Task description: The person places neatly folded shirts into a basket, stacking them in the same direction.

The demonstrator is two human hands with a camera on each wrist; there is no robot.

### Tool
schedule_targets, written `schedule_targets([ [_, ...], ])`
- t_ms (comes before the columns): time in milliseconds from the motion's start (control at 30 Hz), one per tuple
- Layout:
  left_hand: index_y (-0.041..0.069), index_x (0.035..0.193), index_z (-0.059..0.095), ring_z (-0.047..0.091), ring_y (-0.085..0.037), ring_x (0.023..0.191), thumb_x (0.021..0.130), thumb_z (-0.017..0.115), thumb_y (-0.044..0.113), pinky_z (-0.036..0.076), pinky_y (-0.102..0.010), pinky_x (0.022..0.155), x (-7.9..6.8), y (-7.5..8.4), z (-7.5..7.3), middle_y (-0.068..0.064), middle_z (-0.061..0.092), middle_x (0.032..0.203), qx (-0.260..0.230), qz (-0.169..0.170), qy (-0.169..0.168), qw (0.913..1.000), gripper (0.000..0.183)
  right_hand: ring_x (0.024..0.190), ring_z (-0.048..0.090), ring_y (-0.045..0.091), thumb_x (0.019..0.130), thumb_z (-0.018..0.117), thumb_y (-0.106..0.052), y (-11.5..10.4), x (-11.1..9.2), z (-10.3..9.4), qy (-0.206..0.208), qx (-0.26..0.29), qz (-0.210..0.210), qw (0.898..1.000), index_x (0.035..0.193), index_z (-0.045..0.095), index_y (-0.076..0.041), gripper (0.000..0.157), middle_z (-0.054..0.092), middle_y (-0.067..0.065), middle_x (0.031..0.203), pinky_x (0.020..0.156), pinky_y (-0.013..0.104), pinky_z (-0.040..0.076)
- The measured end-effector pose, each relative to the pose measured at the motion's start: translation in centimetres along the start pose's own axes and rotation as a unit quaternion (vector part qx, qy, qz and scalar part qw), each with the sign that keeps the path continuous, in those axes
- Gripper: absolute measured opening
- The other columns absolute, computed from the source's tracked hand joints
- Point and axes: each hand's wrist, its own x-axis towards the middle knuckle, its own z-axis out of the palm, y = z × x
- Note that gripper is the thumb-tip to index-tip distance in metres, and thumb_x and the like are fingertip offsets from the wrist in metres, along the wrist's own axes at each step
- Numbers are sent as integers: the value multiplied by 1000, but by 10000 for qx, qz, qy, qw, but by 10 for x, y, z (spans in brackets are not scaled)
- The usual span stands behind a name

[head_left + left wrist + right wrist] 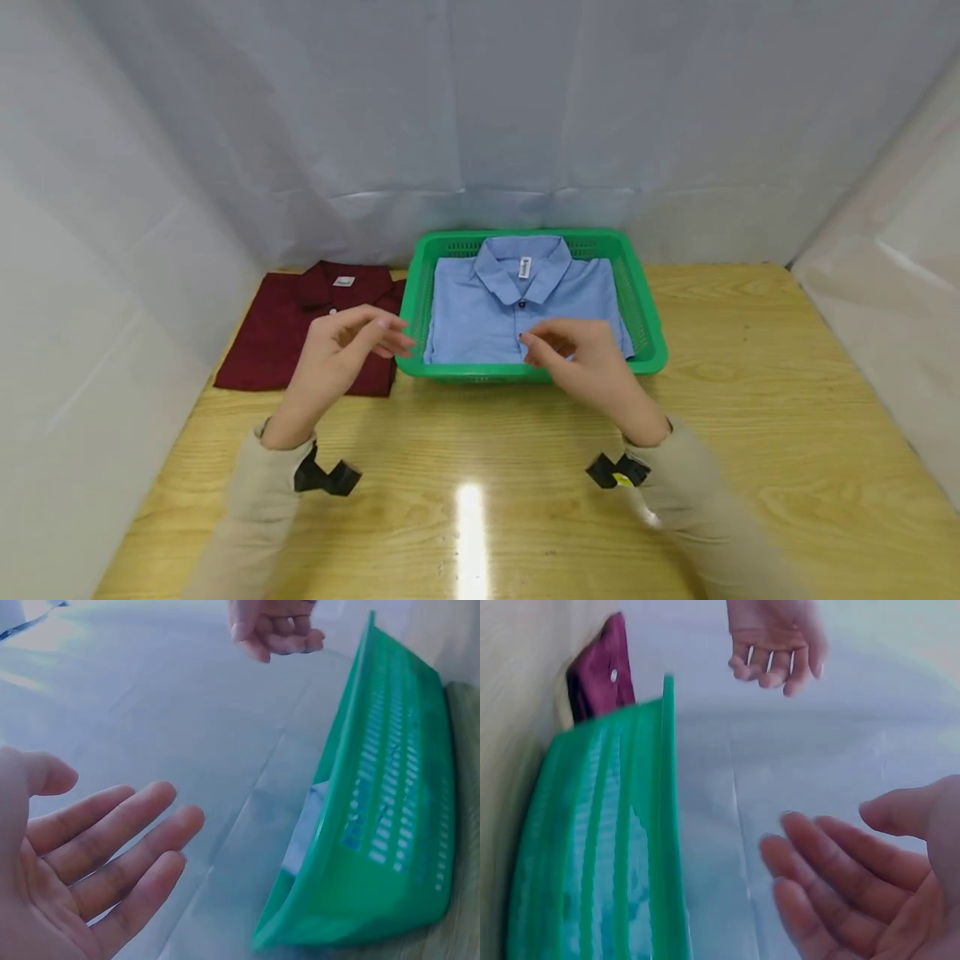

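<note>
A folded light blue shirt (465,312) lies collar up inside a green plastic basket (649,321), its white label showing at the neck. My right hand (581,354) hovers over the basket's front edge, fingers loosely bent and holding nothing. Near the basket's left rim is my left hand (345,346), empty too, overlapping a folded maroon shirt (258,342) in the head view. That maroon shirt lies on the table just left of the basket. Both wrist views show relaxed, spread fingers apart from the basket's perforated side.
The wooden table (750,400) stretches in front of the basket and to its right. A pale sheet (510,108) hangs behind, close to the basket's back, and more sheeting (97,275) walls off the sides.
</note>
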Motion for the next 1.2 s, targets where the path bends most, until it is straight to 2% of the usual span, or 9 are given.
schedule_targets([
  [200,-5,104,70,72,-27,76,105,50,13,58,-31,70,-15,-2,-29,-19,73,87,-413,-238,484,9977,27,62,64,15,96,63,-4,-10,11,37,-44,876,-430,9952,97,73,-5,10,69,5,76,55,31,53],
  [300,-14,107,65,72,-27,77,106,48,13,58,-31,69,-24,-7,-43,-17,73,89,-875,-262,581,9941,32,62,64,19,98,61,-6,-15,17,57,-256,1490,-335,9879,100,71,-3,11,68,7,78,57,35,55],
  [433,-20,110,59,73,-27,78,107,44,13,58,-33,70,-33,-17,-62,-16,74,92,-1522,-400,476,9864,37,66,65,25,99,59,-6,-22,27,85,-511,2222,-145,9736,105,68,1,13,68,12,82,62,39,57],
  [567,-17,110,59,73,-27,79,109,40,13,58,-33,71,-38,-28,-78,-16,74,94,-2055,-586,427,9760,36,73,66,25,100,58,-6,-30,32,112,-794,2475,-155,9655,110,66,2,15,69,14,89,67,35,57],
  [667,-11,109,62,73,-27,78,109,39,16,58,-31,71,-41,-37,-89,-15,74,93,-2265,-815,611,9687,35,79,67,20,100,57,-6,-35,34,133,-1045,2454,-172,9636,111,66,-1,15,70,15,95,70,30,56],
  [867,-6,107,66,73,-23,73,105,50,27,58,-29,65,-45,-57,-108,-11,75,88,-1710,-1708,1365,9607,37,94,64,5,101,56,-7,-29,37,171,-1520,2288,-166,9614,116,64,-1,18,70,11,108,80,23,54],
  [1033,-3,104,68,73,-20,71,105,51,26,57,-27,62,-49,-73,-121,-8,75,85,-1381,-2063,1698,9537,33,116,58,13,100,56,-4,-13,35,193,-1643,2278,-69,9597,128,57,4,29,61,16,128,99,29,47],
  [1133,1,102,69,70,-16,67,105,50,22,55,-24,59,-50,-83,-126,-5,75,83,-1117,-2253,1979,9474,29,135,45,19,100,58,-5,0,33,203,-1574,2085,42,9653,135,51,3,37,48,17,145,111,35,36],
  [1200,3,103,70,63,-12,65,105,48,21,52,-21,58,-50,-89,-128,0,73,81,-655,-2485,2235,9402,29,145,30,21,100,58,-7,8,32,209,-1541,1991,260,9674,140,47,1,42,35,16,155,116,36,27],
])
